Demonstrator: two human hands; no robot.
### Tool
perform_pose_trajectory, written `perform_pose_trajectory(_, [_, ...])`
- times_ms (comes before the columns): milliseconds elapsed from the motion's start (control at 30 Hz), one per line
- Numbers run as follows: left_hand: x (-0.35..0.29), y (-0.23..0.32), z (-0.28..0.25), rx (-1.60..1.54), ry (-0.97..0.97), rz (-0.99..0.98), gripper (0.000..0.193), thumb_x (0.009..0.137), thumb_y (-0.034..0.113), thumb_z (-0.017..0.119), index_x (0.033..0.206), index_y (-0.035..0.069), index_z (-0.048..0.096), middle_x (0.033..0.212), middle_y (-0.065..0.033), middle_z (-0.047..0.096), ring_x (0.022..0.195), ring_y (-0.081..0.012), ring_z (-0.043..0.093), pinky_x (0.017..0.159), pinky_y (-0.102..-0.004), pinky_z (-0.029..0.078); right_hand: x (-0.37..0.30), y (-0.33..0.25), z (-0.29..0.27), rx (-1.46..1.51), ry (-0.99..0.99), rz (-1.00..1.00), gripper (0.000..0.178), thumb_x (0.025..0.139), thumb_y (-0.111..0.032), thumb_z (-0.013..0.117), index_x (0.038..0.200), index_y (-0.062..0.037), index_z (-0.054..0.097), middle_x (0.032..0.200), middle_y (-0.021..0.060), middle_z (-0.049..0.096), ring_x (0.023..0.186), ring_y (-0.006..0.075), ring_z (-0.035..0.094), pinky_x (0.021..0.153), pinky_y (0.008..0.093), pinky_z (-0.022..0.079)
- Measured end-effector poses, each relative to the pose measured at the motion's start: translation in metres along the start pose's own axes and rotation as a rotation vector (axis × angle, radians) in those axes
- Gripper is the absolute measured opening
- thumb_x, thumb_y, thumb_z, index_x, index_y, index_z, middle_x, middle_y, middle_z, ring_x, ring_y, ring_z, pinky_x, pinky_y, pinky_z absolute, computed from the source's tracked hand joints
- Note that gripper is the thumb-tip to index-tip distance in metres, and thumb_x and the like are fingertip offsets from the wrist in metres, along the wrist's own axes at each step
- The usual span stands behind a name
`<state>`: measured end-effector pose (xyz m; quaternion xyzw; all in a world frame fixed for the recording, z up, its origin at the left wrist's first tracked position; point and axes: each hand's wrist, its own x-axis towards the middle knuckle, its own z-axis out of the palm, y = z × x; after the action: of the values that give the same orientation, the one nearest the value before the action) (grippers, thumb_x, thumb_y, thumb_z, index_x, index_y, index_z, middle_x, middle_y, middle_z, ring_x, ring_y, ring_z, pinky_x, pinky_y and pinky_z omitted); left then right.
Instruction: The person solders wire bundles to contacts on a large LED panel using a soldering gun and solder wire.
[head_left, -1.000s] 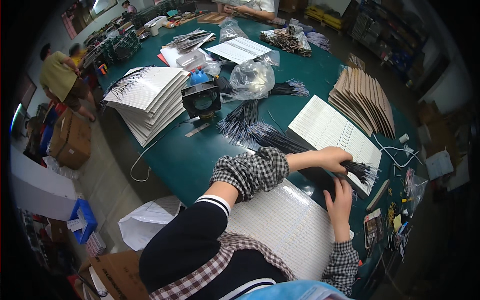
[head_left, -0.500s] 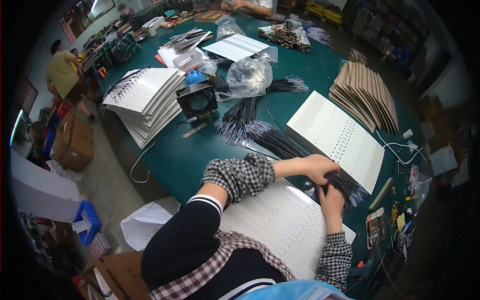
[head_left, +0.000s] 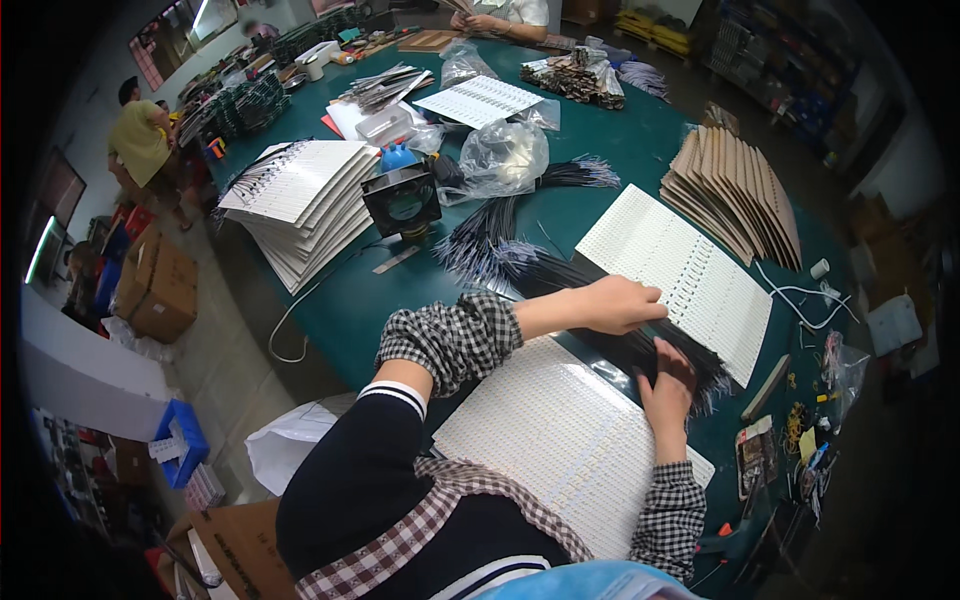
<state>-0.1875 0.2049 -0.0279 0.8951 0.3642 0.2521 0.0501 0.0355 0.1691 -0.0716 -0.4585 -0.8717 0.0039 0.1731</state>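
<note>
A thick bundle of black wires (head_left: 697, 352) with pale stripped ends lies between two white perforated boards. My left hand (head_left: 620, 305) is over the bundle with its fingers curled closed; whatever is in them is hidden. Just to the right and nearer, my right hand (head_left: 668, 388) rests against the wires, thumb apart from the fingers. Under my forearms a white board with rows of small holes (head_left: 540, 425) lies flat. Beyond the bundle sits another white perforated board (head_left: 665, 265), apparently on a stack. More black wires (head_left: 480, 240) spread out to the left.
A small black fan (head_left: 402, 200) stands near a fanned stack of white boards (head_left: 290, 185). Brown boards (head_left: 730, 195) are stacked at the right, with white cable (head_left: 800, 292) and small tools nearby. A clear plastic bag (head_left: 503, 160) lies mid-table. Other people are farther back.
My left hand has moved slightly left and up from the wire ends. The right hand's fingers have loosened and spread against the bundle, which now lies more spread out.
</note>
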Motion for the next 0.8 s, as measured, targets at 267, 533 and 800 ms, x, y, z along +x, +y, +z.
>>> perform_pose_trajectory(267, [0.022,0.011,-0.055,0.119,-0.001,-0.019,0.021,0.08,0.018,0.061,0.097,0.008,0.051,0.08,-0.013,0.056,0.068,-0.0353,0.062,0.056,-0.0449,0.049,-0.007,0.008,0.015,-0.096,0.087,-0.1,0.06,0.081,-0.035,0.064,0.132,-0.0144,0.04,0.124,0.0039,0.046,0.123,0.0215,0.038,0.108,0.0421,0.023])
perform_pose_trajectory(533, [0.039,0.015,-0.137,0.298,0.109,-0.093,0.014,0.083,0.016,0.056,0.095,0.008,0.056,0.087,-0.0139,0.063,0.078,-0.034,0.063,0.066,-0.0436,0.051,0.001,0.002,0.009,-0.036,0.114,-0.078,0.053,0.081,-0.029,0.065,0.127,-0.0111,0.048,0.12,0.0081,0.052,0.117,0.0239,0.047,0.105,0.0441,0.03])
perform_pose_trajectory(800, [0.033,0.033,-0.209,0.331,0.208,-0.055,0.026,0.079,0.007,0.061,0.104,0.0,0.054,0.09,-0.0188,0.059,0.083,-0.0323,0.059,0.074,-0.037,0.047,0.004,0.014,0.016,0.001,0.123,-0.073,0.05,0.082,-0.028,0.064,0.127,-0.0109,0.048,0.118,0.0074,0.053,0.114,0.0244,0.047,0.103,0.0471,0.031])
